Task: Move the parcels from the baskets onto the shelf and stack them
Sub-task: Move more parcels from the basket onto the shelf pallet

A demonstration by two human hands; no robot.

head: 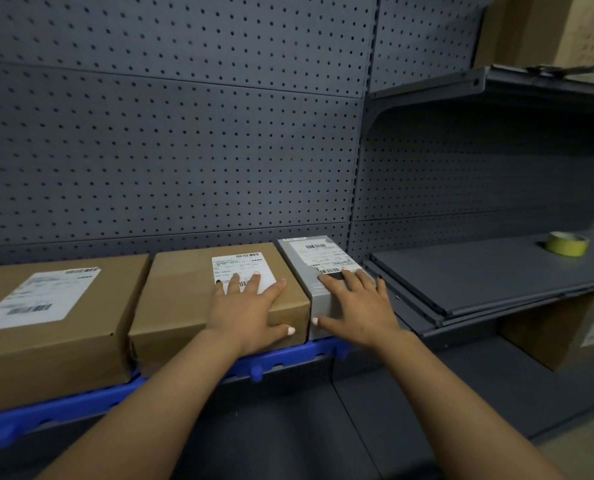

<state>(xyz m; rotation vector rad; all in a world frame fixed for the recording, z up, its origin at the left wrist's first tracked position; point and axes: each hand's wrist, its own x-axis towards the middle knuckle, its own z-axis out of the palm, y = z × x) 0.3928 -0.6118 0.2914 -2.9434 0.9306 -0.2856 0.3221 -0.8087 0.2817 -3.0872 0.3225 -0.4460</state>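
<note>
While both hands are lying flat with fingers spread, nothing is being gripped: the left hand (250, 306) is pressing on top of the middle brown parcel (198, 299), thumb hooking over its front edge, and the right hand (354, 306) is resting on the grey parcel (319, 271) just beside it, thumb against the front face. Judging by that pose, the person is squaring the two parcels into line and snugging them together, not lifting either. Three parcels are sitting in a row on the shelf (288, 355) with the blue front rail: a larger brown parcel (53, 317) at left, slightly apart from the middle one, then the middle brown one, then the grey one touching it. All three are lying label-up, probably so the barcodes stay readable. None is stacked on another yet, so the stacking step is looking undone. No basket is showing in this view. To the right, one roll of yellow-green tape (567, 243) is sitting on the neighbouring grey shelf (496, 271), well apart from the parcels. Below that shelf one more brown carton (552, 330) is standing, though the dim light is making it hard to tell whether it belongs to the job.
</note>
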